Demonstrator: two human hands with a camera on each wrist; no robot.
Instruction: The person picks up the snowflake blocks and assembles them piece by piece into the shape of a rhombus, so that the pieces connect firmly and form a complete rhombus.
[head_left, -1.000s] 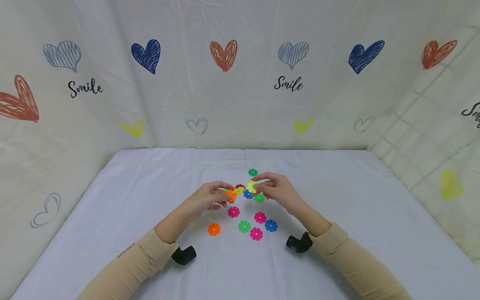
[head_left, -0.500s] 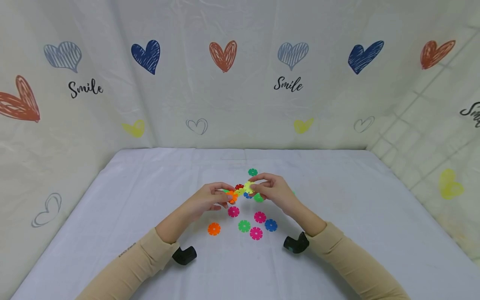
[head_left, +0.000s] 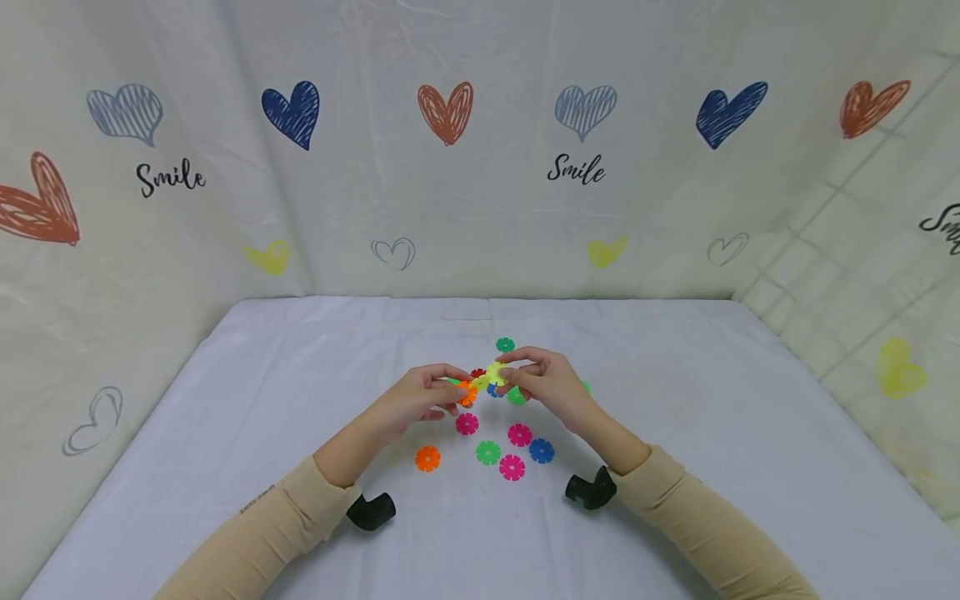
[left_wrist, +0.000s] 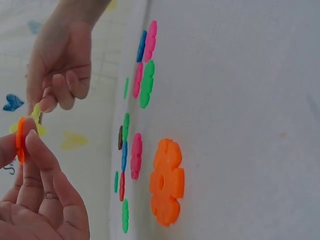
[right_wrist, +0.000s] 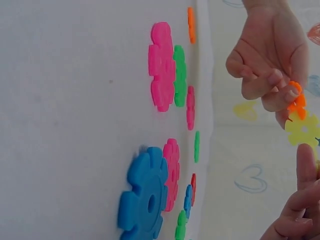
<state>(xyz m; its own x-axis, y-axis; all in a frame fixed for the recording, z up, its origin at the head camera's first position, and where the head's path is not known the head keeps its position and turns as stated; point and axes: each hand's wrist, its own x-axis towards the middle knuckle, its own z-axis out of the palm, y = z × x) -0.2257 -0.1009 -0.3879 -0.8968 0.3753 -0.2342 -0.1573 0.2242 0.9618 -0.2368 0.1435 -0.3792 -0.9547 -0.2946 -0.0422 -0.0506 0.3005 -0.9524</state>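
Note:
Thumb and fingers of my left hand pinch an orange notched plastic disc, held up above the table. A yellow notched disc meets the orange one's edge in the right wrist view. My right hand pinches a pale yellow disc by its right side. In the head view this disc overlaps the other yellow one, and the two hands are a short gap apart. Where the two yellow discs meet is partly hidden by fingers.
On the white cloth lie several loose discs. An orange disc, a green disc and a blue disc lie nearer me. A teal disc lies farther back. Behind the table hangs a heart-printed curtain.
My right hand has moved slightly left, bringing its pale yellow disc from apart to overlapping the yellow disc by the left hand. The left hand has barely shifted right.

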